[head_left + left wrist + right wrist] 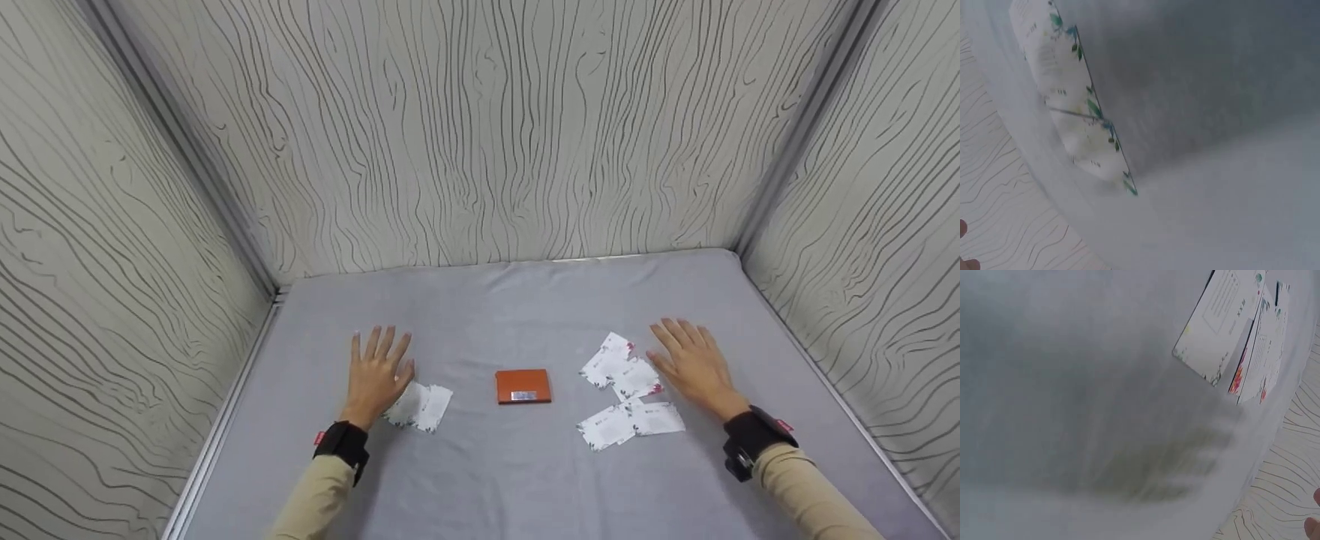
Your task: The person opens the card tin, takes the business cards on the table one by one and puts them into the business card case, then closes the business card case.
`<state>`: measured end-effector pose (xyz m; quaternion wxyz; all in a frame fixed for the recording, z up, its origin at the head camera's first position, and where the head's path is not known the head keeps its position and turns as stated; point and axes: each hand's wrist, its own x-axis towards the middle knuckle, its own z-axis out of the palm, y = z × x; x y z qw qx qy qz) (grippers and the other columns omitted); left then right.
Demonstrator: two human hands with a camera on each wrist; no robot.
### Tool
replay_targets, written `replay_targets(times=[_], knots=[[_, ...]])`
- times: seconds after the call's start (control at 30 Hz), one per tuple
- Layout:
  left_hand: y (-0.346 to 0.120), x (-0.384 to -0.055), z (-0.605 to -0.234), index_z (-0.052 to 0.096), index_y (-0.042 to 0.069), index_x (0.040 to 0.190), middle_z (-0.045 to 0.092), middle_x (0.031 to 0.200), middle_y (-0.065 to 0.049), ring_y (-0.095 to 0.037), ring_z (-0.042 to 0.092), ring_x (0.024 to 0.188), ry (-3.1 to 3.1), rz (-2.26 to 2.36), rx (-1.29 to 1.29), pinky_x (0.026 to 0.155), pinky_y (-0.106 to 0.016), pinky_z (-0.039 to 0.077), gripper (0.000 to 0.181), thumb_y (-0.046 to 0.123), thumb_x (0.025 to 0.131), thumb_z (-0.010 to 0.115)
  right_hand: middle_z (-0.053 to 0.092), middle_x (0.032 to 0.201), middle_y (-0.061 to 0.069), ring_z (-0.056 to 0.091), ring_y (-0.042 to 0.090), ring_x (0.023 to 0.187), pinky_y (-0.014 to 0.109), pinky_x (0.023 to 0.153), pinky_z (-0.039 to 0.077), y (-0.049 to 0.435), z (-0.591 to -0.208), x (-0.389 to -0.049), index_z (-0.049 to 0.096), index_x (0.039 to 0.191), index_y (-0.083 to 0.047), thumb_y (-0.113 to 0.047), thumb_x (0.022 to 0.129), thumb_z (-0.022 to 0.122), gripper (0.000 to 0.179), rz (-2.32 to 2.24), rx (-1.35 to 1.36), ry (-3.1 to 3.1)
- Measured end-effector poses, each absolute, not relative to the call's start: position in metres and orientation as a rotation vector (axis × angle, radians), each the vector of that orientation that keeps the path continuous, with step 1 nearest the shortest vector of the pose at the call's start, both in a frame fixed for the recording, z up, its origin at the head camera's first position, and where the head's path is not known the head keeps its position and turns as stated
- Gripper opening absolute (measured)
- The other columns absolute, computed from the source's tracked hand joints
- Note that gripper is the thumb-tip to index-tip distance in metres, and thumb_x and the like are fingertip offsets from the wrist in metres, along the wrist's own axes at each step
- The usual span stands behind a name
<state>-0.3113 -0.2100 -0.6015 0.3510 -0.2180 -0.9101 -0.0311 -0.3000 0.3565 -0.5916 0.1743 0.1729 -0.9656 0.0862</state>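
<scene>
My left hand (375,379) is spread with straight fingers, palm down, beside a pair of overlapping white printed cards (433,407) and partly over them in the head view. Green leaf prints edge those cards (1067,84) in the left wrist view. On the right, my right hand (697,367) also lies flat with its fingers straight, holding nothing. Just left of it, several white cards (637,377) with leaf and pink flower corners lie in a loose, overlapping group. Between the hands sits an orange card case (523,386) with a silver plate on its front.
A grey cloth (480,480) covers the table. Panels with a wood-line pattern (480,135) stand behind it and along both sides. Metal rails (217,442) run along the left edge.
</scene>
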Motion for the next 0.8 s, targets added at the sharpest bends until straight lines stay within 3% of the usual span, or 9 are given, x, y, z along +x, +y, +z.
replay_targets(times=[0.37,0.8], knots=[[-0.179,-0.311,-0.613,0.066,0.012,0.129,0.061,0.131,-0.017,-0.041,0.052,0.124,-2.403,-0.115,-0.612,0.105,-0.066,0.032,0.043,0.034,0.092,0.063,0.048,0.143,0.025,0.039,0.047,0.133,0.061,0.111,0.023,0.326,-0.604,-0.296,0.053,0.138,0.002,-0.027,0.095,0.063,0.053,0.322,0.584,-2.674],[-0.142,-0.312,-0.625,0.068,0.008,0.123,0.065,0.12,-0.018,-0.04,0.059,0.112,-2.385,-0.248,-0.717,0.093,-0.058,0.046,0.04,0.031,0.089,0.067,0.055,0.132,0.028,0.049,0.048,0.122,0.061,0.102,0.036,0.29,-0.62,-0.291,0.059,0.129,0.007,-0.022,0.09,0.07,0.049,0.457,0.678,-2.557]])
